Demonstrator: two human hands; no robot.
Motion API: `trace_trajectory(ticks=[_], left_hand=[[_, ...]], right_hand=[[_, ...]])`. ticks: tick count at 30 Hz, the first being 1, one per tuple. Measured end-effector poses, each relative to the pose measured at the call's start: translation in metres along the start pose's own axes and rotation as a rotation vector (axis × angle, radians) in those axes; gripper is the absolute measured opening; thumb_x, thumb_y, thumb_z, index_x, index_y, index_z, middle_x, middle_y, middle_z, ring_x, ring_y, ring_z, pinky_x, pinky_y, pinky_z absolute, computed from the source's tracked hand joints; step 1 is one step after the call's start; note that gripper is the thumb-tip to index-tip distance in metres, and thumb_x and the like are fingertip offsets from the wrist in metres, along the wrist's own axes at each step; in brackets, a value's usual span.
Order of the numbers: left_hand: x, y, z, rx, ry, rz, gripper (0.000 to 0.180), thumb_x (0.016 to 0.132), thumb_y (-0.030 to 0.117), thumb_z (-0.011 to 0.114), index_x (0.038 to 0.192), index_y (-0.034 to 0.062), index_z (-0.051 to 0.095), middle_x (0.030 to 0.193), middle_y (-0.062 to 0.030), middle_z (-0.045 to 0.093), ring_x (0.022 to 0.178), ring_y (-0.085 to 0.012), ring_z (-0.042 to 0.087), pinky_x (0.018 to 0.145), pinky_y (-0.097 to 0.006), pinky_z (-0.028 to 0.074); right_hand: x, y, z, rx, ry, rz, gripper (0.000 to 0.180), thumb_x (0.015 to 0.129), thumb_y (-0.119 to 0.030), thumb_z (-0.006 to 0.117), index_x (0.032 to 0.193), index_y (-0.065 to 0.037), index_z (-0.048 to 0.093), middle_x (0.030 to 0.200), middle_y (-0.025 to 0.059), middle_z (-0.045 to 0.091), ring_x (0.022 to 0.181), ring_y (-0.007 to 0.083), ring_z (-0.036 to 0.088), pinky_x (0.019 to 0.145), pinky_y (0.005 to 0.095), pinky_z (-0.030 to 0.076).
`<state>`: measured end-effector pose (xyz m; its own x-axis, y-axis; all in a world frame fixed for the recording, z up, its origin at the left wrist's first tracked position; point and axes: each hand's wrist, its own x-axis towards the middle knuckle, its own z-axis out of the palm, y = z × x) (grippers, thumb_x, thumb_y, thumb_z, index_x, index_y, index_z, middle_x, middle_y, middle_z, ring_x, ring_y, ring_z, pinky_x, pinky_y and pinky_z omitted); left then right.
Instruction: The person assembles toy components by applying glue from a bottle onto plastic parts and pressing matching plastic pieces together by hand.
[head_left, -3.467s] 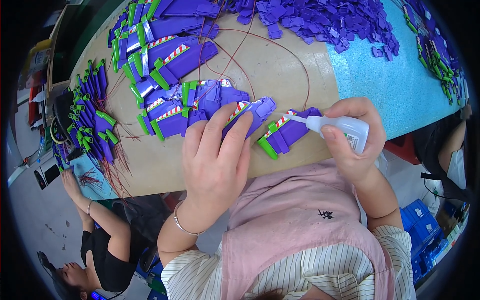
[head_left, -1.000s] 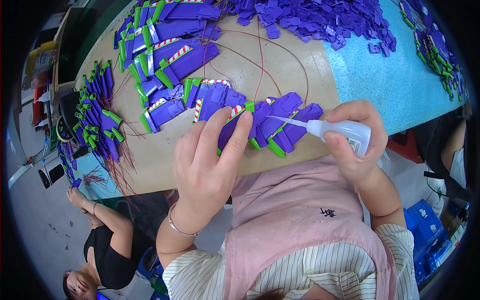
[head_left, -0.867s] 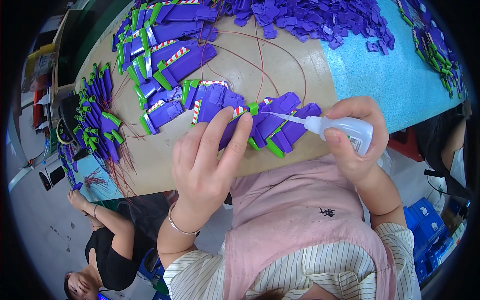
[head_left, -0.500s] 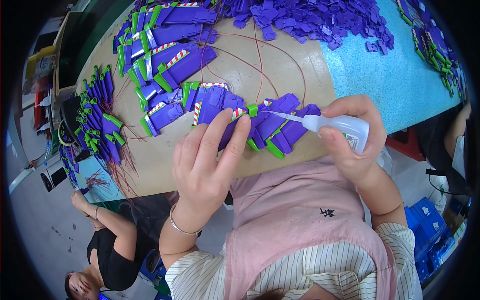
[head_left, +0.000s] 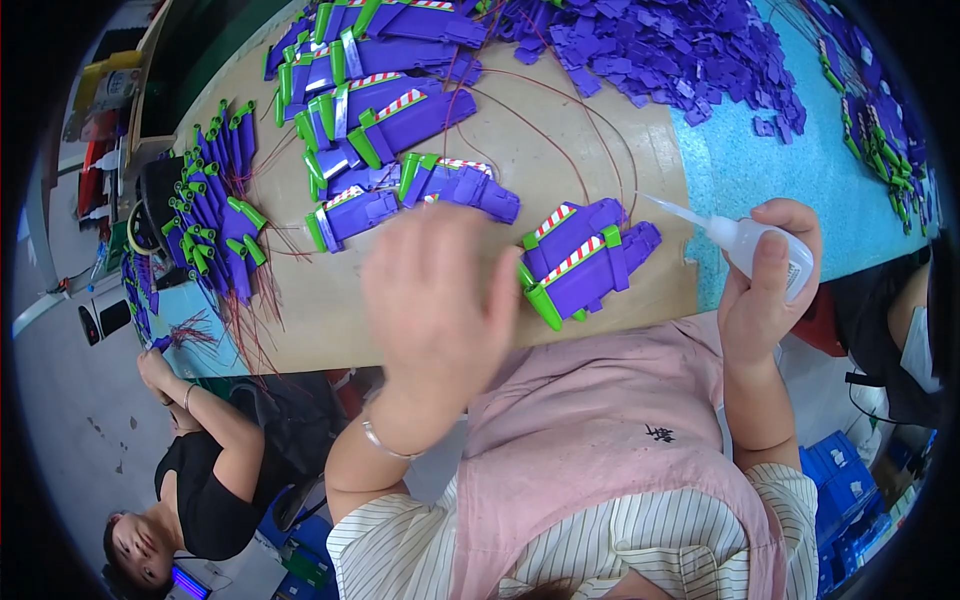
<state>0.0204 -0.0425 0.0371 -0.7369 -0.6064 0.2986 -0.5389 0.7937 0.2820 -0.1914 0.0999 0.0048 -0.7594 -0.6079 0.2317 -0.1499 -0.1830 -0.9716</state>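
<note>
My right hand [head_left: 760,305] grips a translucent squeeze bottle [head_left: 740,242] with a long thin nozzle, its tip pointing left above the table. Motion smears my left hand [head_left: 435,300], and whether its fingers hold anything does not show. Between the hands lie purple toy-wing pieces [head_left: 585,262], overlapping, with green ends and red-and-white striped edges. Just beyond my left hand sits another purple wing piece [head_left: 480,192], partly covered by that hand. More wing pieces [head_left: 345,218] of the same look lie to its left.
A big heap of small purple parts [head_left: 680,55] covers the far middle of the table [head_left: 560,130]. Overlapping wings [head_left: 400,60] fill the far left, and green-tipped purple parts with thin red wires [head_left: 215,205] lie left. A co-worker [head_left: 215,450] sits at lower left.
My left hand has let go of the wing pieces and shifted toward me. My right hand has drawn the bottle to the right, its nozzle away from the pieces. The view has shifted slightly.
</note>
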Motion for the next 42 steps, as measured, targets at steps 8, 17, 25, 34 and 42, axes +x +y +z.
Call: trace_trajectory(ticks=[8,17,25,34,42], left_hand=[[-0.011,-0.013,0.001,0.006,-0.031,-0.15,0.045,0.074,0.011,0.073,0.115,0.003,0.058,0.1,-0.0141,0.058,0.089,-0.0327,0.058,0.078,-0.042,0.045],[-0.002,0.003,-0.006,-0.042,-0.108,0.059,0.047,0.07,0.007,0.075,0.116,0.0041,0.063,0.1,-0.0097,0.057,0.08,-0.0257,0.058,0.066,-0.038,0.049],[-0.003,0.005,-0.007,-0.039,-0.112,0.06,0.048,0.07,0.007,0.075,0.117,0.0046,0.064,0.1,-0.0093,0.057,0.08,-0.0251,0.057,0.067,-0.038,0.048],[-0.001,0.003,-0.011,0.112,-0.074,0.183,0.047,0.07,0.005,0.069,0.117,0.0076,0.067,0.102,-0.0079,0.058,0.087,-0.0241,0.059,0.071,-0.035,0.048],[-0.001,0.002,-0.012,0.172,-0.057,0.229,0.048,0.07,0.008,0.063,0.117,0.0087,0.069,0.104,-0.0077,0.058,0.09,-0.0241,0.059,0.072,-0.036,0.049]], right_hand=[[-0.002,-0.004,0.012,0.01,-0.127,0.014,0.018,0.091,-0.011,0.068,0.102,0.0,0.06,0.092,0.0014,0.06,0.075,0.0041,0.051,0.065,0.0192,0.041],[-0.003,-0.016,0.019,-0.041,-0.278,0.066,0.02,0.086,-0.002,0.072,0.102,0.001,0.06,0.088,0.0049,0.065,0.074,0.0073,0.06,0.063,0.0201,0.045],[-0.002,-0.016,0.023,-0.119,-0.392,-0.021,0.021,0.084,0.0,0.074,0.101,0.003,0.061,0.087,0.0088,0.068,0.076,0.0104,0.065,0.065,0.0222,0.05],[0.0,-0.02,0.021,-0.049,-0.316,0.026,0.023,0.082,-0.002,0.077,0.1,0.002,0.062,0.089,0.0075,0.067,0.076,0.0102,0.065,0.065,0.0214,0.05],[0.002,-0.022,0.023,-0.134,-0.317,0.008,0.023,0.083,-0.003,0.076,0.1,0.001,0.062,0.09,0.0058,0.066,0.079,0.0088,0.063,0.067,0.0219,0.049]])
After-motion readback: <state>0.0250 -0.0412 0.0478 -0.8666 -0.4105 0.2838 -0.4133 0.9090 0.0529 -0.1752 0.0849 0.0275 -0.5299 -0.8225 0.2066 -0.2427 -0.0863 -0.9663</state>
